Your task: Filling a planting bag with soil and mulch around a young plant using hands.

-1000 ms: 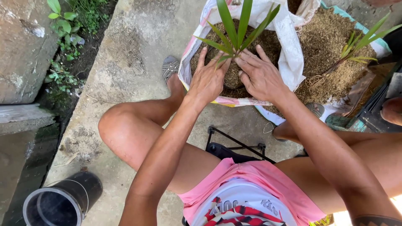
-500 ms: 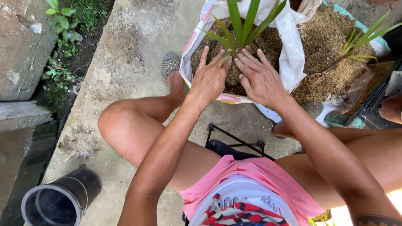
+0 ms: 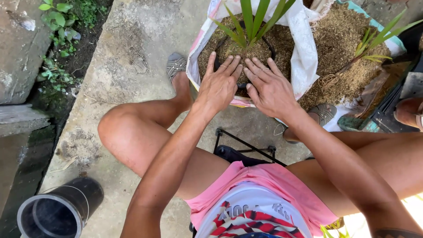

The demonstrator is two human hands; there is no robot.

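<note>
Both hands flat, fingers spread, gripping nothing: left hand and right hand press the brown soil around the green plant in a black pot, inside the white sack.

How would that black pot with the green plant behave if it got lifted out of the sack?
The black pot looks packed with husk mix, so probably heavy for its size. The plant has long upright leaves, likely floppy and top-heavy. Loose fill under the left hand and right hand may spill.
</note>
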